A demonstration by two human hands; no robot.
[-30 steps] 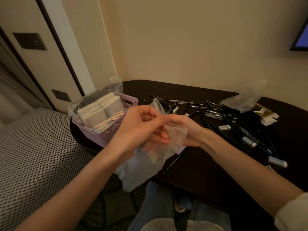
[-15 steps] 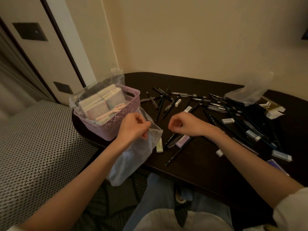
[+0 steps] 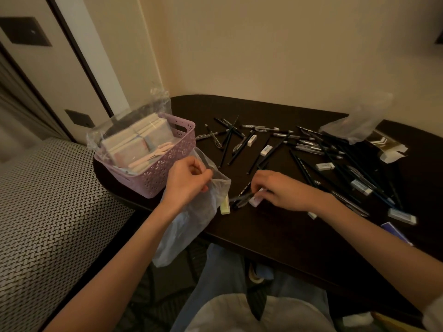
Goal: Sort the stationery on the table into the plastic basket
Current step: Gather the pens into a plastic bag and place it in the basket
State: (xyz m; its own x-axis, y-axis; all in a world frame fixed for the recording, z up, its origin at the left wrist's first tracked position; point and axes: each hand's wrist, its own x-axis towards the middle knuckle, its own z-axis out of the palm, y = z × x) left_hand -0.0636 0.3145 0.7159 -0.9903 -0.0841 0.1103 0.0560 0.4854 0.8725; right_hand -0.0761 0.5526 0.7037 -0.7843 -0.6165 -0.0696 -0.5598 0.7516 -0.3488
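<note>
The left hand [image 3: 187,179] pinches the top edge of a clear plastic bag [image 3: 189,224], which hangs off the near edge of the dark table [image 3: 275,233]. The right hand [image 3: 280,189] has its fingers curled around a pale eraser [image 3: 256,200] and a dark pen [image 3: 241,198] (both lie on the table). The purple basket [image 3: 165,171] sits at the far left with packs inside. More pens [image 3: 299,142] lie scattered to the right.

Looks like a hotel or guest room; small dark rounded bench [image 3: 263,236] tucked into a cream-walled corner; woven-pattern upholstered seat [image 3: 48,200] at 9 o'clock; door with dark wall plates [image 3: 24,32] at 10 o'clock.
</note>
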